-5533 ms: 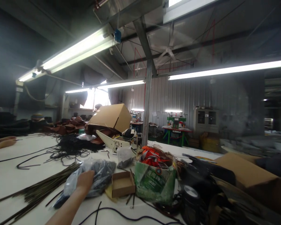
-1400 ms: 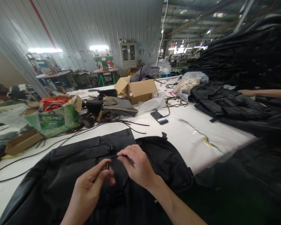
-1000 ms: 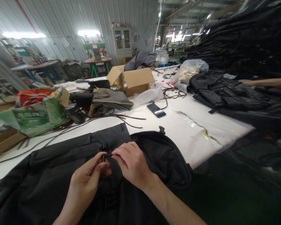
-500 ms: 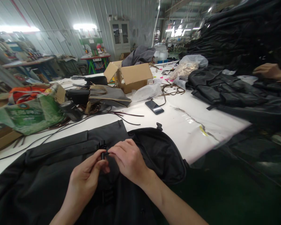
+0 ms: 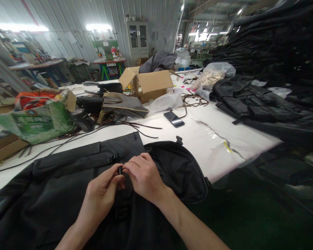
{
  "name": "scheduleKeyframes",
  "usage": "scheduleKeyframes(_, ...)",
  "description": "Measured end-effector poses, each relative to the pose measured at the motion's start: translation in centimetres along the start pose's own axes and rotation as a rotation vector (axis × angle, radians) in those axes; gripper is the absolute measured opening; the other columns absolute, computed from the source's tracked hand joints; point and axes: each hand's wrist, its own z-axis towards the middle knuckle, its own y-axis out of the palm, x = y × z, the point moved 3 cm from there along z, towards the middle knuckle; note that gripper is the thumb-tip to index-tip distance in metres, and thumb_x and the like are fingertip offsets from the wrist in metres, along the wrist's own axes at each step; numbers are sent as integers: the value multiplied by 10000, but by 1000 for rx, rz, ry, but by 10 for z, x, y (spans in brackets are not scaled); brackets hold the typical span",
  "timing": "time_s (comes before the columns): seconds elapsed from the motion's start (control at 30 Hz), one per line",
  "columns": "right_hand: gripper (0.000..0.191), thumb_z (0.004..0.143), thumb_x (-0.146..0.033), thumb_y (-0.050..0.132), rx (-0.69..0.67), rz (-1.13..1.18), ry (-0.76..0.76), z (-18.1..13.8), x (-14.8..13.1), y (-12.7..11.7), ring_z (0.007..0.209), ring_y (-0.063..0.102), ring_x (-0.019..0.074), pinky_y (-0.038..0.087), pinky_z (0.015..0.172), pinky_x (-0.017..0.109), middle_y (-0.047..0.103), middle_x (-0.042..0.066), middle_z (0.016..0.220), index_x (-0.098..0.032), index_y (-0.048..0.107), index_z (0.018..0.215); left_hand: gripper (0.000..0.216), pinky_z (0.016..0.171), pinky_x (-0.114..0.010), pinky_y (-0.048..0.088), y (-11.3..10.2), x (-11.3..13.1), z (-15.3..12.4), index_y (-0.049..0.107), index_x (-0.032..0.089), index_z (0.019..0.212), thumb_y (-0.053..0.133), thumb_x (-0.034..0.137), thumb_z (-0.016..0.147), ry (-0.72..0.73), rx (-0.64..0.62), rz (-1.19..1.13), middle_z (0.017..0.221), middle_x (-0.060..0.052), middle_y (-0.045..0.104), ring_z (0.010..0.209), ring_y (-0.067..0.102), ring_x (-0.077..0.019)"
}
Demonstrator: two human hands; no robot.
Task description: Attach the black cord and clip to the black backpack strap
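A black bag (image 5: 65, 184) lies across the near side of the table, its rounded flap (image 5: 179, 170) spread to the right. Over the middle of it, my left hand (image 5: 105, 185) pinches a small black strap end (image 5: 120, 170), rolled or folded between thumb and fingers. My right hand (image 5: 143, 175) is closed at the same spot, fingertips pinched against the strap piece from the right. A black buckle (image 5: 115, 157) sits just beyond my left fingertips. Another buckle piece (image 5: 179, 140) stands at the flap's far edge. My fingers partly hide the strap.
On the white table (image 5: 195, 139) lie a phone (image 5: 174, 119), an open cardboard box (image 5: 153, 83), a grey bag (image 5: 125, 104), a dark jar (image 5: 82, 119) and loose cords (image 5: 141, 125). A green sack (image 5: 41, 121) stands left. Black bags (image 5: 258, 97) are piled right.
Both hands stay together on the strap piece; my left hand has shifted slightly right, closer to my right. The view has turned a little. At the right, another person's hand is no longer visible.
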Motion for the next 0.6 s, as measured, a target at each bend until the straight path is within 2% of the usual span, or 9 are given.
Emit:
scheduleKeyframes(0.1, 257, 1185, -260, 485, -18, -11, 9, -1, 0, 0, 927, 670, 210, 434, 923, 411, 759, 55, 994, -196, 701, 1062, 310, 725, -248, 638, 0, -2, 0, 816, 233, 1273, 672, 362, 1031, -4, 10, 18, 905, -10, 840, 741, 798, -201)
scheduleKeyframes(0.23, 266, 1190, -264, 487, -24, -13, 23, -2, 2, 1, 929, 672, 207, 434, 916, 409, 763, 54, 987, -201, 713, 1064, 328, 1004, -329, 658, 0, -8, 1, 833, 234, 1270, 714, 379, 1001, -4, 7, 34, 1246, -65, 860, 1099, 832, -290)
scheduleKeyframes(0.37, 248, 1188, -276, 524, -37, 3, 38, -1, 5, 3, 928, 688, 200, 443, 914, 408, 783, 47, 1005, -210, 736, 1077, 378, 1099, -372, 629, 0, -13, 3, 826, 215, 1300, 706, 413, 1003, -13, 0, 43, 1294, -83, 849, 1174, 814, -310)
scheduleKeyframes(0.43, 205, 1181, -312, 562, 10, 14, 41, -1, 3, -2, 987, 707, 213, 459, 945, 419, 794, 63, 1083, -217, 741, 1153, 401, 1104, -372, 622, 0, -14, 4, 816, 203, 1316, 702, 428, 1005, -27, 6, 38, 1310, -91, 842, 1194, 806, -308)
scheduleKeyframes(0.5, 180, 1163, -330, 610, 126, 3, 27, -2, -5, -13, 1076, 716, 244, 473, 1002, 448, 790, 91, 1171, -227, 722, 1260, 422, 1030, -365, 646, -2, -16, 5, 804, 198, 1334, 683, 447, 1016, -65, -8, 22, 1273, -92, 851, 1124, 821, -298)
scheduleKeyframes(0.57, 169, 1140, -288, 647, 216, -20, 0, -7, -19, -25, 1075, 714, 259, 488, 993, 455, 788, 97, 1161, -234, 712, 1286, 436, 931, -352, 662, -4, -19, 6, 794, 203, 1347, 669, 467, 1023, -122, -36, -12, 1209, -83, 866, 1026, 833, -284)
scheduleKeyframes(0.6, 136, 1130, -253, 651, 208, -32, -11, -9, -27, -29, 1019, 711, 253, 499, 943, 440, 789, 88, 1108, -232, 722, 1244, 442, 896, -345, 664, -5, -20, 7, 792, 208, 1350, 671, 476, 1021, -151, -49, -37, 1178, -76, 872, 994, 834, -277)
